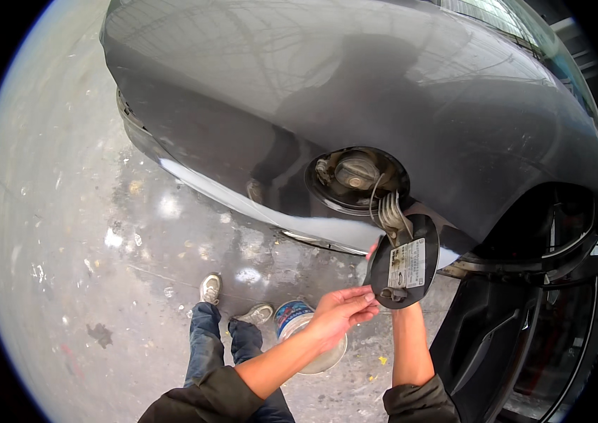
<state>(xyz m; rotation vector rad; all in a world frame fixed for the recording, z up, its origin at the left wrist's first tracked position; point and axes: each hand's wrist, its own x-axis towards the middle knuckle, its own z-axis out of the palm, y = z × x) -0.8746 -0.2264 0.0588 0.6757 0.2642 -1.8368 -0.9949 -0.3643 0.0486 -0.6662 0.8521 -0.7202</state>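
Observation:
A dark oval fuel door (426, 247) with a printed label on its inner face hangs swung out on its curved hinge arm (392, 213). My left hand (347, 314) is closed, its thumb and fingertips pinching at the flap's lower left edge. Behind the flap is my right hand (407, 315); its forearm rises from below, and most of its fingers are hidden. A bit of fingertip shows past the flap's left edge. The round filler recess (320, 190) in the grey car body holds a fuel cap (357, 171), seated in place.
The grey car panel (242, 77) fills the far side, with a whitish strip (242, 204) along its lower edge. A bucket (327, 356) stands by my shoes on the stained floor (101, 282). An open car door (489, 345) is at the right, near the wheel arch (525, 225).

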